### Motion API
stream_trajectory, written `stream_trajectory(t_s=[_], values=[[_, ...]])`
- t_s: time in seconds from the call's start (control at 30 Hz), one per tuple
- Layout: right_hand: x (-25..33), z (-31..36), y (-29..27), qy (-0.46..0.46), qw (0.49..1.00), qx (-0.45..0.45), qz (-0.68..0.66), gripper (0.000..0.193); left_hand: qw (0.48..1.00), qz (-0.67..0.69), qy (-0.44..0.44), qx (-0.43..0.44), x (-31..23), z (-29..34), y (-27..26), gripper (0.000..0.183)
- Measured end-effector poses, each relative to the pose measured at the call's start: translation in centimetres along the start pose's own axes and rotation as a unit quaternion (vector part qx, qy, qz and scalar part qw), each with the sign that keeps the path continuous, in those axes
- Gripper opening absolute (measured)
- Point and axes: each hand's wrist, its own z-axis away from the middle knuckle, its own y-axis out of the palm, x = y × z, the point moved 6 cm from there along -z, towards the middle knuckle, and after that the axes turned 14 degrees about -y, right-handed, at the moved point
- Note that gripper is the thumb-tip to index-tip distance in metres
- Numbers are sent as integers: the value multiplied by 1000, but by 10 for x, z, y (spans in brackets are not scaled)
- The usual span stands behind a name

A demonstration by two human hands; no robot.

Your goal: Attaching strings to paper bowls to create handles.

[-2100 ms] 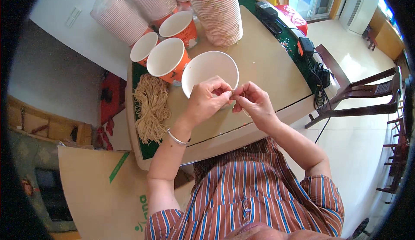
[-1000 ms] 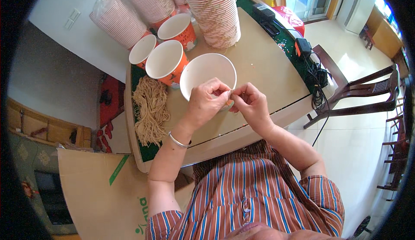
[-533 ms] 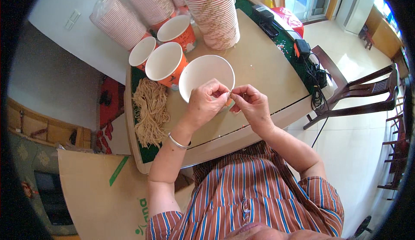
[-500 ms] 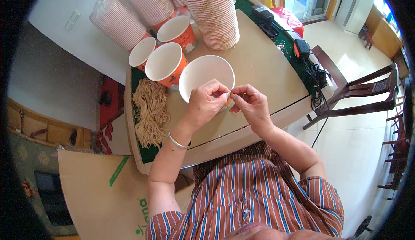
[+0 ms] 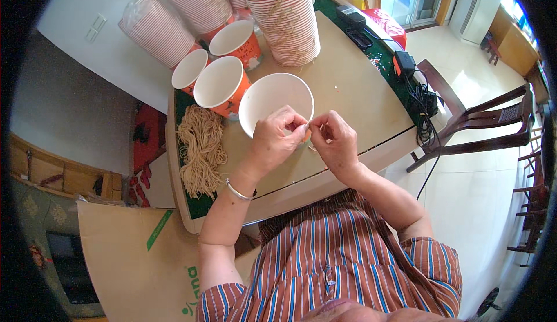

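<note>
A large white-lined paper bucket [image 5: 272, 97] stands on the table in front of me. At its near right rim, my left hand [image 5: 275, 135] and my right hand [image 5: 336, 143] are closed in pinches, fingertips almost touching. Between them is a thin end of what looks like pale cord, mostly hidden by the fingers. A short pale strand shows below my right fingers. Left of the bucket lies a loose bundle of beige cords [image 5: 200, 151]. Orange paper buckets [image 5: 220, 81] with white insides stand just behind.
Tall nested stacks of paper buckets [image 5: 284, 26] rise at the back of the table [image 5: 354, 84]. Black adapters and cables [image 5: 426, 107] lie along the right edge. A dark wooden chair [image 5: 493, 119] stands to the right, a cardboard sheet [image 5: 122, 252] at lower left.
My right hand has turned slightly, its fingers curling in more. My left hand keeps nearly the same pinch at the rim. The whole view has shifted very slightly.
</note>
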Motion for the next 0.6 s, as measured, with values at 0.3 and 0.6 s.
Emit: stream_trajectory(t_s=[0.3, 0.6], values=[[-23, 16, 16, 247, 905, -17, -346, 5, 996, 70, -59, 19, 6, 0, 0, 5], [-25, 16, 19, 240, 874, -12, -421, 8, 993, 85, -73, 44, 15, -4, 2, 7]])
